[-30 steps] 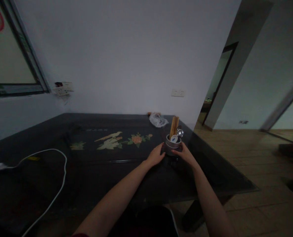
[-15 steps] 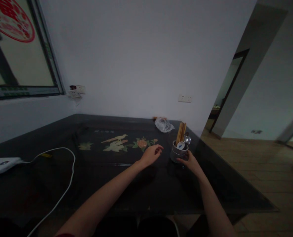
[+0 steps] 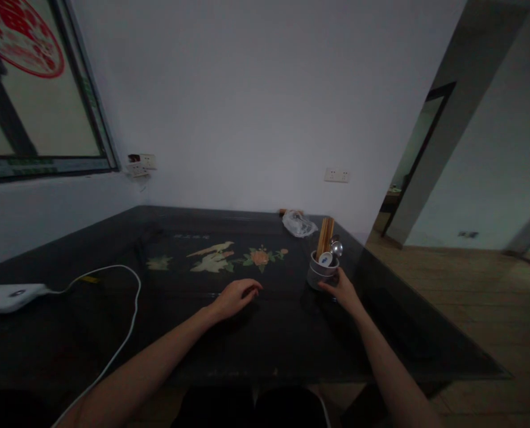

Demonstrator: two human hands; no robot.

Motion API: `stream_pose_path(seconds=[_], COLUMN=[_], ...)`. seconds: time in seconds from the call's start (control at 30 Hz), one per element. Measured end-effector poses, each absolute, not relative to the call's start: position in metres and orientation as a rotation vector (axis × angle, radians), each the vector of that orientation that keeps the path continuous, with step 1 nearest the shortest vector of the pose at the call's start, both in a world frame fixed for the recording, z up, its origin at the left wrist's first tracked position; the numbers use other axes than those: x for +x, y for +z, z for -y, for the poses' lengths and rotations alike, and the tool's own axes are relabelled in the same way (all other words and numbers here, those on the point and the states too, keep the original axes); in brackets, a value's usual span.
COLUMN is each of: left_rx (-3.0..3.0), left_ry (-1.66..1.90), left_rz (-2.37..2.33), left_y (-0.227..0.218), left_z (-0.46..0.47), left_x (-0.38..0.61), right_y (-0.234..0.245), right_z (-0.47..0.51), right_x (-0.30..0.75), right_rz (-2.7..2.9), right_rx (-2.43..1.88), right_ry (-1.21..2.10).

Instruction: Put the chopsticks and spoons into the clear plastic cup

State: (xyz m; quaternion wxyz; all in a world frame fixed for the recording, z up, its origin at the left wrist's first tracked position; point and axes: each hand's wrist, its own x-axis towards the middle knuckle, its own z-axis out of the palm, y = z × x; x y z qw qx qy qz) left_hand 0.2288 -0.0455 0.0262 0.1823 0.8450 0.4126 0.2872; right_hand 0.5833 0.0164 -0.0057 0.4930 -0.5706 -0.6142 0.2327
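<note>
A grey utensil holder stands upright on the dark table at the right. Wooden chopsticks, shiny metal spoons and a white spoon with a blue mark stick up out of it. My right hand grips the holder's near right side, thumb in front and fingers at the side. Over the table, left of the holder and well apart from it, is my left hand. Its fingers are loosely curved and apart, with nothing in them.
The dark glossy table bears a bird-and-flower picture. A crumpled clear plastic bag lies at the back edge near the wall. On the left, a white device has a white cable looping to the front edge.
My left hand has moved left and toward me, away from the utensil holder. My right hand stays on the holder, which has hardly shifted.
</note>
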Motion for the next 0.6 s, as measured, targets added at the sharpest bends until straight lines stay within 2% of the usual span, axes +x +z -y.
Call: stream_pose_path(seconds=[0.47,0.6], left_rx=[2.563,2.599], left_ry=[0.685,0.656], left_rz=[-1.172,-1.121], left_y=[0.025,0.025], left_z=[0.046,0.048], left_x=[0.227,0.229], right_y=[-0.013,0.008], right_z=[-0.021,0.001], right_x=[0.585,0.596], right_rz=[1.552,1.543], right_rx=[-1.337,-1.535], right_ry=[0.64,0.416])
